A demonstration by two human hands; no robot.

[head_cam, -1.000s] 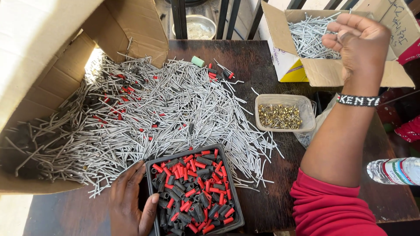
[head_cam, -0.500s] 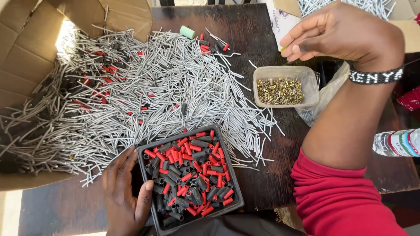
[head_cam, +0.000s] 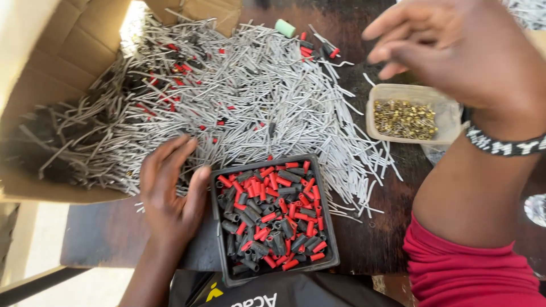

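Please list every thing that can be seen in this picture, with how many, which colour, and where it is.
grey tubes: too many to count, grey, piled across the table and spilling from the box
cardboard box: one, brown, on its side at the left
black tray: one, black, near edge, middle
red and black sleeves: many, red and black, filling the tray
clear tub: one, clear, at the right
brass pieces: many, gold, inside the tub
green cylinder: one, pale green, far edge
table: one, dark wood
beaded wristband: one, black and white, right wrist
left hand: flat on the tubes, against the tray
right hand: raised above the tub, fingers loosely spread
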